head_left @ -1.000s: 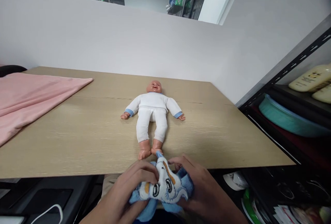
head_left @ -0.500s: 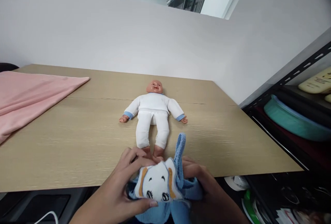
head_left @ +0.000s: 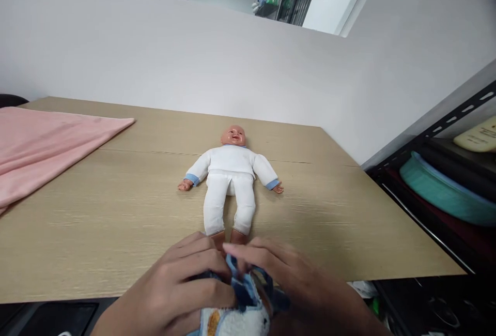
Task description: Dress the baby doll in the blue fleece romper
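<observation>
Blue-and-white cloth [head_left: 242, 323] was held by the near edge of the table [head_left: 116, 253]: left hand [head_left: 186, 284], fingers pinching it; right hand [head_left: 287, 269], fingers bent over it, any pinch hidden. Steady left-hand support seemed best.

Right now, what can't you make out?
Head view:
- Blue-and-white plush item: mostly covered by the left hand and right hand; lower part cut off by the bottom edge.
- Doll: feet hidden behind both hands.
- Pink cloth: cut off by the left edge.
- Cream bottle: cut off by the right edge; print too small.
</observation>
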The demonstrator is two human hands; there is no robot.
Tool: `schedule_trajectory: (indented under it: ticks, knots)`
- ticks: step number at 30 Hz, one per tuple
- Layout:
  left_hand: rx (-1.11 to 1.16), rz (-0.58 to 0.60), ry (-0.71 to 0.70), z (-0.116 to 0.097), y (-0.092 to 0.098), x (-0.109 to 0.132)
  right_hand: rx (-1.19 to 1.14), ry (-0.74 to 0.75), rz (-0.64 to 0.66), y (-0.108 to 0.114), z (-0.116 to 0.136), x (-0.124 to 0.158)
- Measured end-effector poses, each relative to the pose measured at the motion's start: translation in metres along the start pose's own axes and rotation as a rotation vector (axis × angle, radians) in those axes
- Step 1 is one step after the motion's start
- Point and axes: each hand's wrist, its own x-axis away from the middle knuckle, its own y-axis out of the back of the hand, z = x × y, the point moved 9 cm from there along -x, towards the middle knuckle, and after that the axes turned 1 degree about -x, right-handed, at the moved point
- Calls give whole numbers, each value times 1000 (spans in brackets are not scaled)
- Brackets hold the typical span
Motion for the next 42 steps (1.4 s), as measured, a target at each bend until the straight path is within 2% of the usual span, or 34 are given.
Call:
schedule_trajectory:
  ticks: [4, 9, 13, 16, 20, 24, 26, 29, 32, 34, 39, 42]
  knots:
    - [-58, -56, 97, 15, 17, 6, 10, -38, -98, 14, -4, -7]
    - [61, 116, 250, 29, 17, -2, -98, -14, -40, 17, -6, -20]
    - [212, 232, 277, 32, 13, -7, 133, 63, -194, 36, -11, -29]
    - [253, 234, 327, 42, 8, -3, 176, 76, -150, 39, -17, -36]
    - [180, 176, 345, 50, 3, 1, -201, 23, -57, 29, -24, -43]
    - [76, 133, 445, 59, 7, 3, -473, -293, 75, 2, -53, -41]
    - [100, 156, 471, 62, 8, 1, -589, -386, 139, -8, -63, -38]
    - [303, 262, 366, 57, -3, -9, -791, -337, 215, -15, -64, -41]
    - [489, 322, 254, 51, -11, -17, -865, -148, 299, -22, -48, -47]
    - [521, 284, 269, 55, -11, -17, -852, -82, 308, -25, -40, -47]
    - [599, 194, 409, 68, -14, 3, -830, -213, 191, -26, -53, -43]
    - [797, 137, 470, 73, -25, 14, -942, -139, 360, -42, -49, -44]
